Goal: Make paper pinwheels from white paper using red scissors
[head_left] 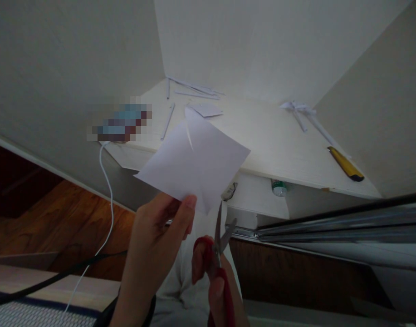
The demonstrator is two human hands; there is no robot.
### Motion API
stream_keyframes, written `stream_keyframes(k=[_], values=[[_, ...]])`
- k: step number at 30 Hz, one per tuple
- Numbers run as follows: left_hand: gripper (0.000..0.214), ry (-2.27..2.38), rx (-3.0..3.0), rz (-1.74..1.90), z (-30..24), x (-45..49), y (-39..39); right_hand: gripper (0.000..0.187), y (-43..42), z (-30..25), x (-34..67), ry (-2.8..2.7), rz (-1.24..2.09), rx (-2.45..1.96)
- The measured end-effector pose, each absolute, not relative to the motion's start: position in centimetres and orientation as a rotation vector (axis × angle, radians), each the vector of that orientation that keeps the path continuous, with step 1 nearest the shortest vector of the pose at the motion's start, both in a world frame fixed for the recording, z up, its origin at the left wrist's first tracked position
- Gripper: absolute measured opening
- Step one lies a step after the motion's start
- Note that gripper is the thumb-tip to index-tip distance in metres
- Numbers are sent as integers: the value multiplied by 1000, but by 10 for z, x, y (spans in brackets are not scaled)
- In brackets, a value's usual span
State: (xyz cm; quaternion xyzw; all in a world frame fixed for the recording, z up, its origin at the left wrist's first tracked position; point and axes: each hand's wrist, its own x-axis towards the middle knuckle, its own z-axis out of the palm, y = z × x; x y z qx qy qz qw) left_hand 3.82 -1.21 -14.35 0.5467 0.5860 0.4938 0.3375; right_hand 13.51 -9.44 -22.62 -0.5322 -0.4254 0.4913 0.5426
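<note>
A white sheet of paper (pixel 208 154) is pinched at its near edge between the thumb and fingers of my left hand (pixel 163 227). The sheet has a crease and a narrow slit running in from its far corner. My right hand (pixel 216 277) grips a pair of scissors (pixel 218 245) by the red handles. Their blades are spread apart and point up, just beside the paper's near right side, without visibly cutting it. Beyond the sheet, a smaller folded piece of paper (pixel 208 110) lies on the white desk (pixel 255 141).
Thin paper rolls (pixel 197 94) lie at the back of the desk. To the right are a tied paper piece (pixel 298 109) and a yellow-and-black utility knife (pixel 345 164). A blurred-out device (pixel 122 122) with a white cable (pixel 109 190) sits left. Below is a shelf with a jar (pixel 279 187).
</note>
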Motion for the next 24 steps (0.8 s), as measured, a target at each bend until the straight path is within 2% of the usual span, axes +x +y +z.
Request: stream_keyframes(k=[5,12,16,24], values=[[36,1470,1429,1292,-148,36,-9,58,-96,-215,137,-990,1281,-1378],[38,1484,1461,1260,-148,33,-10,65,-92,-208,140,-982,1304,-1466],[35,1511,1427,1191,-147,34,-11,58,-82,-201,140,-1092,1371,-1349],[28,1401,1348,1108,-150,38,-12,62,-66,-201,141,-1096,1529,-1135]])
